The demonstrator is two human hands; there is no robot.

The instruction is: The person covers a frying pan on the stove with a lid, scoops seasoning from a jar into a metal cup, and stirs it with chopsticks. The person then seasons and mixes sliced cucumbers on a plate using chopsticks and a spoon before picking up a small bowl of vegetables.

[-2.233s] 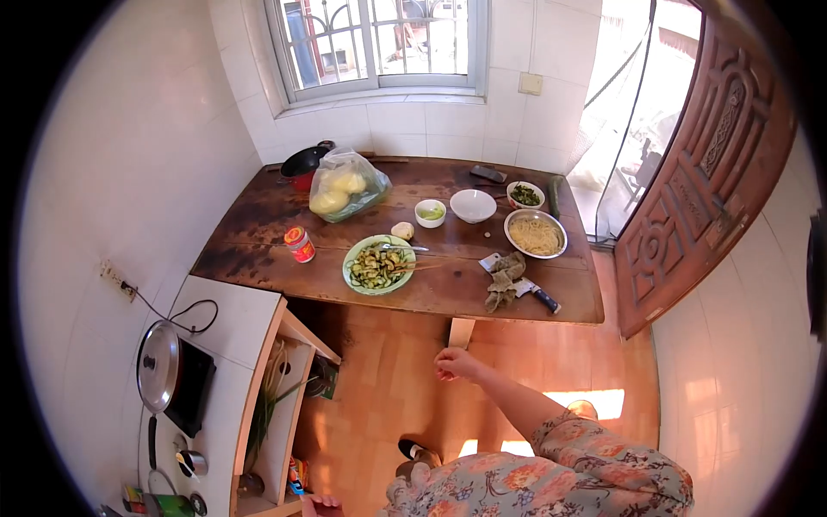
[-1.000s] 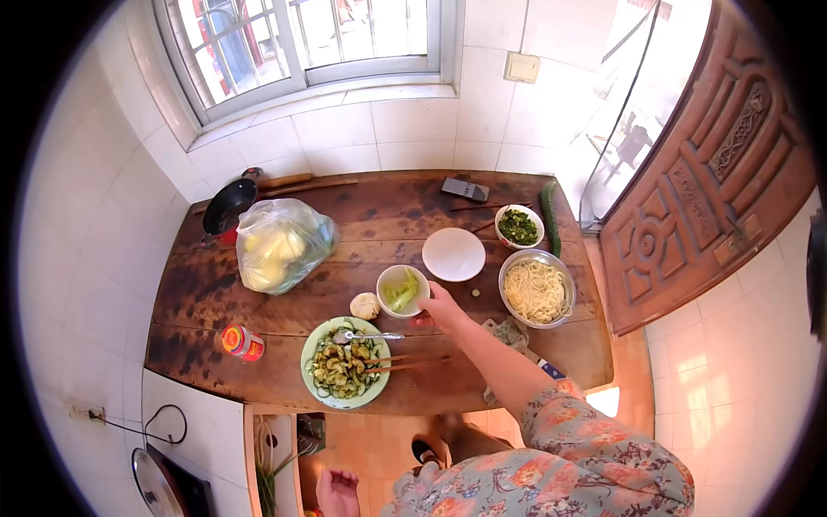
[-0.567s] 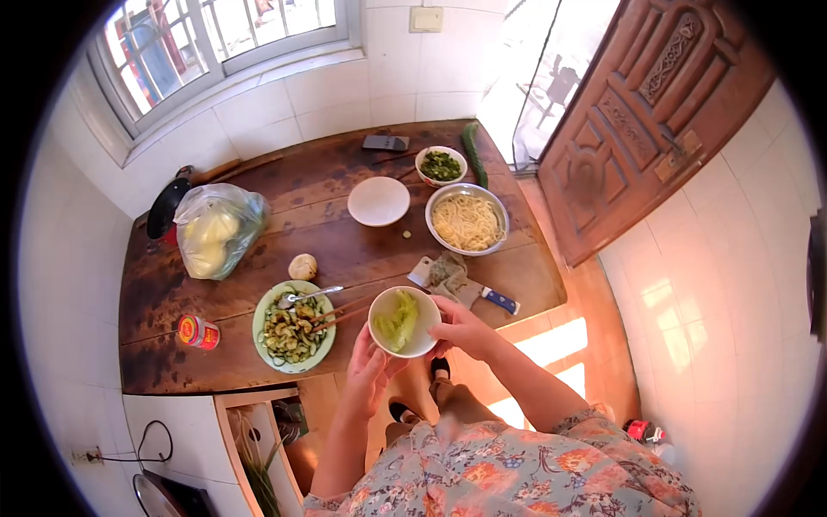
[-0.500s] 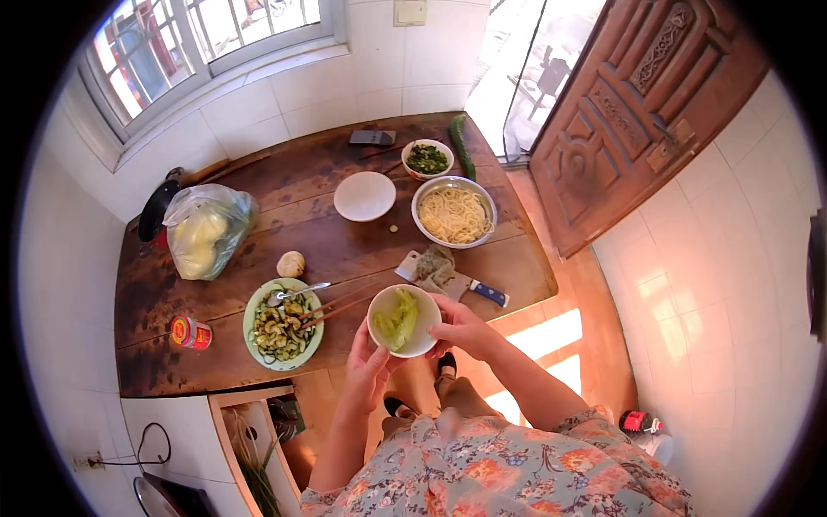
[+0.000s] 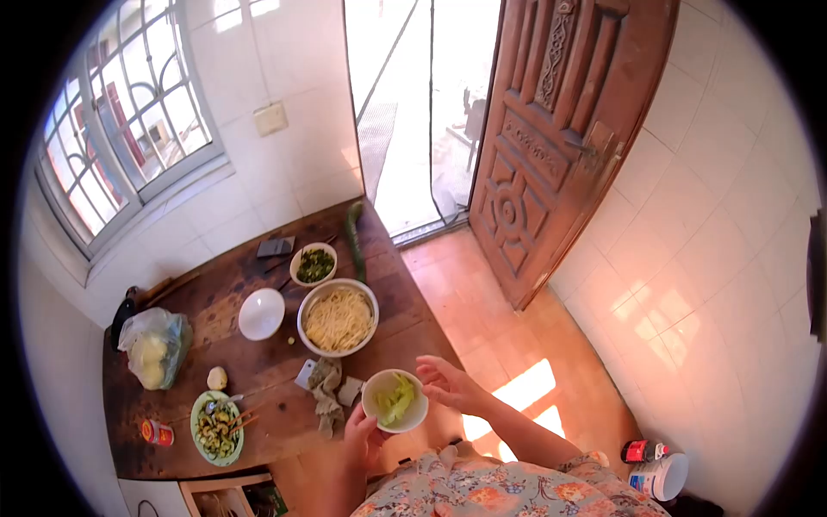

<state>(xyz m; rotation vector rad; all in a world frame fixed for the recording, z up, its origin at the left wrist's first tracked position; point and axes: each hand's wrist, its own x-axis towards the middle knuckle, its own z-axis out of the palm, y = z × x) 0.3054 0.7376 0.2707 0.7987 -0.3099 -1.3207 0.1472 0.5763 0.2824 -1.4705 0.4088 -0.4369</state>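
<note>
My left hand (image 5: 362,433) grips the lower left side of a white bowl (image 5: 370,407), which is tilted a little. Inside the bowl lie pale green leafy pieces (image 5: 397,400). My right hand (image 5: 450,385) is just off the bowl's right rim, fingers apart and holding nothing. Left of the bowl, on the wooden table, a crumpled grey-green cloth (image 5: 326,392) lies over a cleaver (image 5: 350,391); its handle is hidden behind the bowl. Farther back stands a metal bowl (image 5: 301,331) of noodles (image 5: 338,320).
On the table (image 5: 276,370) are an empty white bowl (image 5: 261,314), a bowl of chopped greens (image 5: 314,266), a cucumber (image 5: 355,241), a green bowl of sliced vegetables (image 5: 216,429), a red-labelled jar (image 5: 157,432) and a plastic bag (image 5: 156,347). A wooden door (image 5: 551,172) stands open at the right.
My right hand has let go of the bowl and opened beside it. My left hand keeps hold. The view has turned to the right, toward the door.
</note>
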